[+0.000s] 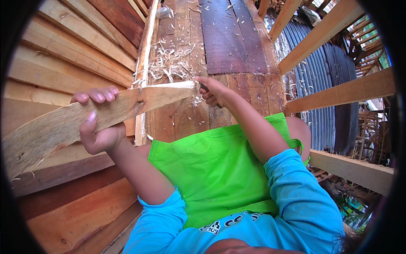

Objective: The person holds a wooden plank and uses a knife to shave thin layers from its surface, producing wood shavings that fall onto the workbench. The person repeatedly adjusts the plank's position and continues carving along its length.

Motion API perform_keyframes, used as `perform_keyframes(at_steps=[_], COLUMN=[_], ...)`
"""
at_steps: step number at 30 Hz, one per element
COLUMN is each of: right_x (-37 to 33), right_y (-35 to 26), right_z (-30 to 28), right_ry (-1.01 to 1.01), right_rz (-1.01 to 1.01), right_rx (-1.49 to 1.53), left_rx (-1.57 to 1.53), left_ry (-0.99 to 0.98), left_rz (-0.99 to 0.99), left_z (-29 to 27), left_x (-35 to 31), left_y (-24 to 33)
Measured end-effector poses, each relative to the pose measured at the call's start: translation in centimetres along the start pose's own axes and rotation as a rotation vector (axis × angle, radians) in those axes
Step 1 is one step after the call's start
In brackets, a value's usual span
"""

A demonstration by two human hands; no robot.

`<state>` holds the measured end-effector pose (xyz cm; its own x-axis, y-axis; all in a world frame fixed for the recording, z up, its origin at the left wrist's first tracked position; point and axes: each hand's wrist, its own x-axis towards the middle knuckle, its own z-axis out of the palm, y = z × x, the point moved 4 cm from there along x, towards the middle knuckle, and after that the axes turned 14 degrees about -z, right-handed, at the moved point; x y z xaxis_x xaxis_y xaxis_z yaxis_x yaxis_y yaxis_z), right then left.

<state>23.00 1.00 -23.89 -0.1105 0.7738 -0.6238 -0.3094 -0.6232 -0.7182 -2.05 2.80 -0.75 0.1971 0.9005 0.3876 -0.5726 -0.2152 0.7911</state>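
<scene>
My left hand [99, 114] is closed around a long, rough wooden board [114, 111], thumb below and fingers over its upper edge. The board runs from the left rim to a narrow end in the middle, where its upper edge is freshly cut and pale. At that narrow end my right hand [215, 91] is wrapped around a small dark-handled tool [204, 87]. Its blade, if it has one, is hidden behind the fingers and the board's tip. Curly wood shavings [173, 63] lie heaped on the planks just beyond the board.
Bright green cloth [211, 165] covers my lap. Under me is a plank floor [190, 114] with a dark smooth panel [232, 42] farther off. A wall of stacked planks [84, 38] rises at the left. Wooden rails [338, 93] and corrugated metal sheets [313, 80] border the right.
</scene>
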Motion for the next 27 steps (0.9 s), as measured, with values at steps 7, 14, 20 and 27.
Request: perform_keyframes(at_steps=[7,14,20,27], right_x=[-0.4,-2.6,-2.8,-1.4], right_y=[-0.8,-4.1,-8.2,-14.3], right_z=[-2.0,-5.0,-6.8,-1.0], right_ry=[0.182,0.307,0.515,0.762], right_rz=[-0.086,-0.147,-0.198,-0.507], right_rx=[0.140,0.131,0.106,0.068], left_rx=[0.062,0.080,0.056,0.154], left_ry=[0.025,0.055,0.060,0.067], left_rz=[-0.027,-0.013,0.017,0.035], left_z=[-0.5,-0.8,-0.5,-1.1], left_x=[0.2,0.2,0.4,0.5], left_y=[-0.1,-0.4,-0.4,-1.0])
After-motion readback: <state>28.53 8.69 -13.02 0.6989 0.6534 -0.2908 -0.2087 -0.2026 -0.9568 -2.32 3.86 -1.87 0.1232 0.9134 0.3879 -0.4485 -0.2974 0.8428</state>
